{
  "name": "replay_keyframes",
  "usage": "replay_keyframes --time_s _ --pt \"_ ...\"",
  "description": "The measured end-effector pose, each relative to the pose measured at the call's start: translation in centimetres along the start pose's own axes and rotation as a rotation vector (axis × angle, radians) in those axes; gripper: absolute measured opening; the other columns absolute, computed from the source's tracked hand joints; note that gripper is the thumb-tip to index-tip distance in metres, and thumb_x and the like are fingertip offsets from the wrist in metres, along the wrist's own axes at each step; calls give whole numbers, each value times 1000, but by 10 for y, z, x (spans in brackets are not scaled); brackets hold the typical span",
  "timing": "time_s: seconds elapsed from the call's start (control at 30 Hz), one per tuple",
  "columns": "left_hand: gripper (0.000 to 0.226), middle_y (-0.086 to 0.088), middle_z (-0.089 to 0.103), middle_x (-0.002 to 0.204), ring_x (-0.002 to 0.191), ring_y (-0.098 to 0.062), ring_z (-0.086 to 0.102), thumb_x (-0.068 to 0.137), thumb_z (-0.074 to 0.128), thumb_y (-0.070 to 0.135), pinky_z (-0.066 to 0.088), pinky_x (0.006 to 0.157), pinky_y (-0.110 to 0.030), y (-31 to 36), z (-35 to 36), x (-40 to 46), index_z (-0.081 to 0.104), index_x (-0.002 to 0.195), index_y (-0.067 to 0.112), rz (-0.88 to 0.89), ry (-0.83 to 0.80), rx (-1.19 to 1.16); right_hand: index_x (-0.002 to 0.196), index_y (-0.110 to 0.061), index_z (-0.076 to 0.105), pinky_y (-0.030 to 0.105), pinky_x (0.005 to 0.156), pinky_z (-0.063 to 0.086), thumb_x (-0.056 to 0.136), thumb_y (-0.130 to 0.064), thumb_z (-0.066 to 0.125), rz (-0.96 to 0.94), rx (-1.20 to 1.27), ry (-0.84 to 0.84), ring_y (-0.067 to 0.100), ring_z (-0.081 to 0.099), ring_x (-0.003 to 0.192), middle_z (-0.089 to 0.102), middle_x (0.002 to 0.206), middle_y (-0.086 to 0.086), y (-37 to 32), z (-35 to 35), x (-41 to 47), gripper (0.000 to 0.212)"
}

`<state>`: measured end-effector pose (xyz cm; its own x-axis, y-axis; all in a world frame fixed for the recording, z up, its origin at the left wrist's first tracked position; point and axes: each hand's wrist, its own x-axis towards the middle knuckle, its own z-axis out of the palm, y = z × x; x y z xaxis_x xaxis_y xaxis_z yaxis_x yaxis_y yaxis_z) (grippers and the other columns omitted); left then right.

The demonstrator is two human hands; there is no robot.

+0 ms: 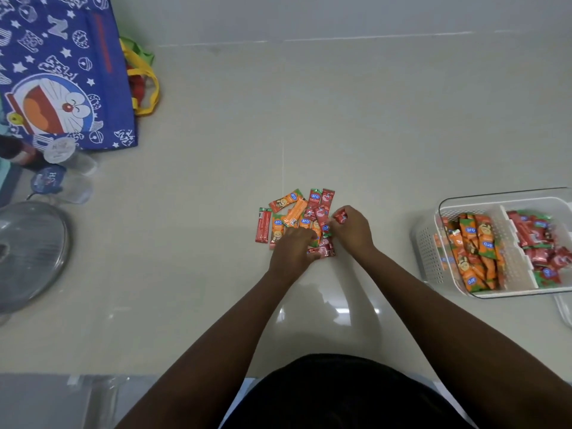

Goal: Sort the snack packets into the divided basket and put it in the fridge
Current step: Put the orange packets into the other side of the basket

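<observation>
A small pile of orange and red snack packets (297,215) lies on the pale floor in the middle of the view. My left hand (292,247) rests on the pile's near side, its fingers curled over an orange packet. My right hand (351,227) pinches a red packet (340,216) at the pile's right edge. One red packet (263,226) lies apart on the left. The white divided basket (428,243) stands at the right, with orange packets (475,249) in its left compartment and red packets (540,246) in its right one.
A blue cartoon tote bag (62,72) stands at the far left with a yellow-handled bag (144,78) behind it. Plastic bottles (66,162) and a glass pot lid (29,255) lie on the left. A clear lid edge (565,311) shows below the basket.
</observation>
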<state>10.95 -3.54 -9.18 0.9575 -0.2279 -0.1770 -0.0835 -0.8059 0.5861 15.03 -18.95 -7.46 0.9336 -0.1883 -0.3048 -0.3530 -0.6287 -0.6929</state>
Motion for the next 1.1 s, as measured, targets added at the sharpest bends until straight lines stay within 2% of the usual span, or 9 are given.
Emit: replay_keyframes --time_s 0.23,0.37,0.5,0.57,0.63,0.77,0.9,1.0,1.1 --pt "12 -11 68 92 90 -27 57 83 70 18 48 77 -36 -6 1 3 73 92 10 4 -64 7 112 -7 56 31 82 44 77 -26 74 -65 -116 -139 26 60 102 64 111 9 -12 10 21 43" --pt "15 -9 60 93 86 -24 55 95 54 16 43 74 -33 -25 -16 -3 64 91 6 -70 90 -167 112 -4 53 31 78 44 79 -17 69 35 -102 -222 26 60 102 63 109 10 -8 11 26 38" --pt "4 -3 59 90 79 -14 60 99 47 14 45 68 -17 -50 -48 2 46 100 11 -379 212 -510 86 -11 62 39 81 55 84 -17 61 331 374 -325 26 67 89 70 97 10 -10 2 27 6" --pt "10 -6 64 100 88 -18 64 95 50 9 48 73 -23 -60 -59 9 45 104 12 -513 237 -679 91 -8 61 34 70 55 84 -8 53 476 650 -377 26 67 83 70 93 11 -14 -5 23 11" --pt "11 -3 61 91 81 -17 60 91 52 7 47 67 -25 -64 -67 15 47 96 16 -592 248 -777 82 -6 57 27 61 52 82 2 42 543 798 -414 22 64 71 67 78 8 -19 -13 19 17" --pt "21 2 49 88 76 -14 48 86 61 16 38 63 -26 -69 -66 24 47 101 11 -654 197 -528 57 -11 35 19 48 44 84 8 30 547 819 -422 12 53 45 52 43 -2 -26 -24 13 33" --pt "40 -10 64 105 96 -26 60 78 77 27 44 78 -34 -72 -54 28 58 104 3 -542 154 -179 61 -11 36 27 57 47 85 7 33 582 926 -380 16 53 51 46 61 6 -24 -25 14 30" --pt "31 -15 68 102 96 -32 63 82 71 28 45 75 -34 -66 -56 31 61 99 3 -544 141 -97 68 -5 44 28 60 51 84 8 32 567 873 -348 19 55 60 49 69 10 -24 -25 15 24" --pt "27 -19 68 99 97 -37 62 89 58 25 46 75 -35 -67 -60 35 62 98 0 -566 61 -17 71 -7 45 27 53 42 86 5 36 494 716 -335 17 49 55 50 68 10 -24 -25 11 21"
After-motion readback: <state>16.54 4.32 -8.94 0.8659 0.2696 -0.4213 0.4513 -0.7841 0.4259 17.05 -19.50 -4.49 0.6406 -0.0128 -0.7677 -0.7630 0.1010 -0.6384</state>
